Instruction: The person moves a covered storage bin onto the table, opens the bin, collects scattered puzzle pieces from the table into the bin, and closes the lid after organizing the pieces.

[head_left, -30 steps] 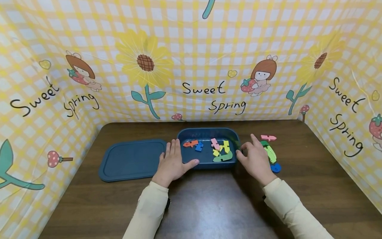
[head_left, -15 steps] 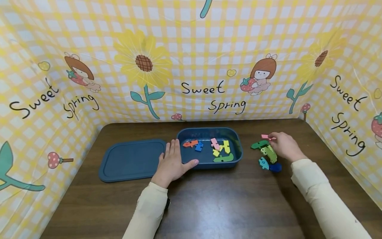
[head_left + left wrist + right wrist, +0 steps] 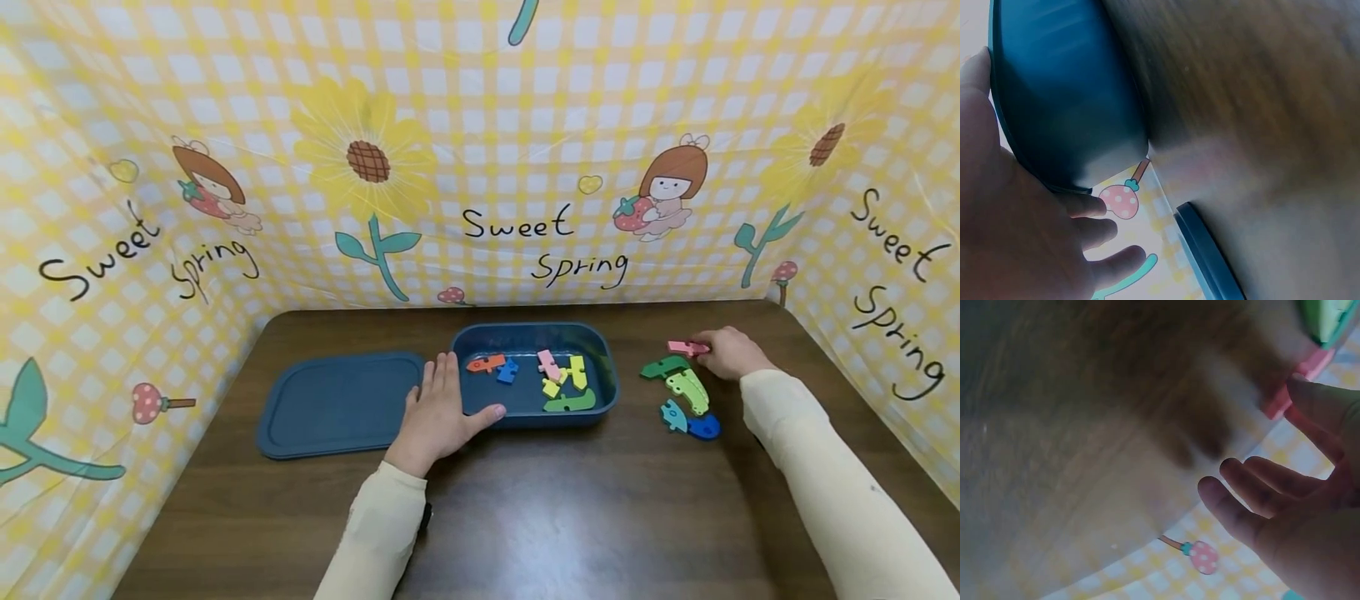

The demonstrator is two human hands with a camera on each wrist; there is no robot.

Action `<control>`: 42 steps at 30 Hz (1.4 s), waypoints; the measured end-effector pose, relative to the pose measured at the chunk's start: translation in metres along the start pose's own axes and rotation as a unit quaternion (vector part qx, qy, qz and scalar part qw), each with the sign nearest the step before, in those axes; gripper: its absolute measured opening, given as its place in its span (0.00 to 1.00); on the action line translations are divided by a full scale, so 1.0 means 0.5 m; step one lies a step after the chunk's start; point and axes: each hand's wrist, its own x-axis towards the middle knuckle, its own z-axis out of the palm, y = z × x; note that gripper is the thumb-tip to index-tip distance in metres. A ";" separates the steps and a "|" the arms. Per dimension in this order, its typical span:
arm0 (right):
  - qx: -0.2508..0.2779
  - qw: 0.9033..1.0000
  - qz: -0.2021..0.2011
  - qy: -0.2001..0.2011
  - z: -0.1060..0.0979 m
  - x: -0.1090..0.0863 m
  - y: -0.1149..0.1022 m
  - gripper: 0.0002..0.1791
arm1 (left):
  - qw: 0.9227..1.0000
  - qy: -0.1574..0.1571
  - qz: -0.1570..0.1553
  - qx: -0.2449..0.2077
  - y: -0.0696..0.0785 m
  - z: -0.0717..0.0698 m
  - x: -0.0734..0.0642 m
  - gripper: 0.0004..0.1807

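My left hand (image 3: 433,421) rests at the left end of a dark blue box (image 3: 540,418), fingers straight along its side and thumb at the front rim. In the left wrist view, that hand (image 3: 1029,231) touches the box wall (image 3: 1072,94). Farther right, my right hand (image 3: 737,354) pinches a pink puzzle piece (image 3: 681,347) by its right end, at the table. The right wrist view shows thumb and forefinger on this piece (image 3: 1280,403), the other fingers loosely extended. Below it lie a dark green piece (image 3: 664,367), a light green one (image 3: 687,392), a light blue one (image 3: 672,416) and a blue one (image 3: 703,427).
Inside the box lie an orange piece (image 3: 486,363), a blue piece (image 3: 507,372), a pink piece (image 3: 550,365), a green piece (image 3: 570,401) and some yellow bits (image 3: 577,372). Left of the box, its flat lid (image 3: 337,406) lies on the brown table (image 3: 525,517). Checked cloth (image 3: 517,150) surrounds the table.
My right hand has moved right from beside the box to the pink piece and now pinches it. The left hand keeps its place at the box. The head view has shifted slightly.
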 end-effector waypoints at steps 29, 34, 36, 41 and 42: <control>0.030 0.999 -0.001 0.021 -0.012 -0.055 0.010 0.12 | 1.000 -0.005 0.000 0.002 -0.006 0.007 0.006 0.65; 0.029 0.999 -0.009 0.027 -0.017 -0.063 0.007 0.14 | 1.000 -0.003 0.001 0.003 -0.006 0.007 0.006 0.64; 0.031 0.999 -0.009 0.025 -0.019 -0.065 0.004 0.14 | 1.000 -0.002 0.002 0.003 -0.007 0.008 0.007 0.64; 0.032 0.999 -0.018 0.032 -0.022 -0.069 -0.010 0.14 | 1.000 -0.003 0.002 0.002 -0.007 0.008 0.008 0.65; 0.031 0.999 -0.023 0.035 -0.024 -0.070 -0.014 0.14 | 1.000 -0.004 0.001 0.002 -0.007 0.008 0.007 0.65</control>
